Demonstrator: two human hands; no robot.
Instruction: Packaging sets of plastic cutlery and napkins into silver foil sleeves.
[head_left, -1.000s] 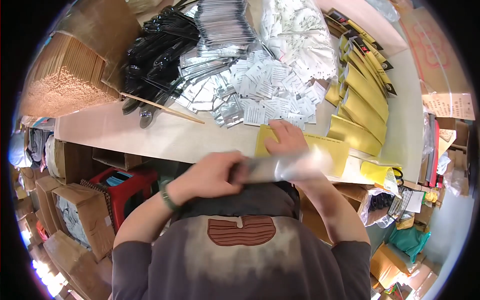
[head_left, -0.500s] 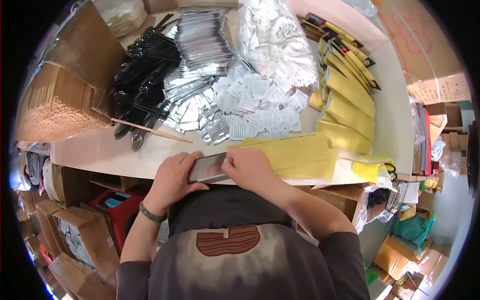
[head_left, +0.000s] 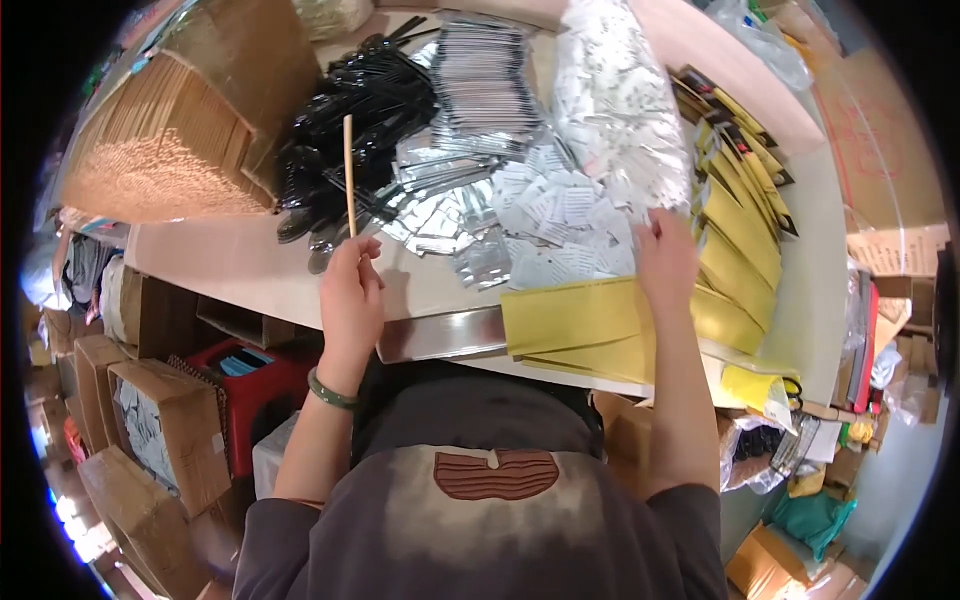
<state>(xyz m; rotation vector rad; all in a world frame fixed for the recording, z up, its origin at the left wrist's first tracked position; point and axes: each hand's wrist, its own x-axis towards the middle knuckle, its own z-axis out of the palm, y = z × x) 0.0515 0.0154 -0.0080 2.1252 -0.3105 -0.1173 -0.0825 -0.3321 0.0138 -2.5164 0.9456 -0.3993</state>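
My left hand (head_left: 352, 290) is closed round the lower end of a thin wooden stick (head_left: 349, 170), which points up toward the black plastic spoons (head_left: 350, 110). Below it, at the table's near edge, lies a shiny flat metal piece (head_left: 445, 334); its right end goes under or into a yellow paper sleeve (head_left: 570, 315). My right hand (head_left: 668, 265) is over the right edge of a heap of small white printed packets (head_left: 560, 215), fingers curled in. Whether a packet is between them is blurred. Neither hand touches the metal piece.
Silvery flat packets (head_left: 485, 80) are stacked at the back middle, beside a clear bag of white packets (head_left: 620, 110). Yellow sleeves (head_left: 740, 240) fan out at right. A cardboard box (head_left: 160, 140) of packed brown sheets stands left. Scissors (head_left: 793, 390) lie near the right corner.
Both hands have left the metal piece. My left hand has picked up the wooden stick from the table and tilted it upright. My right hand has moved right and away to the white packets.
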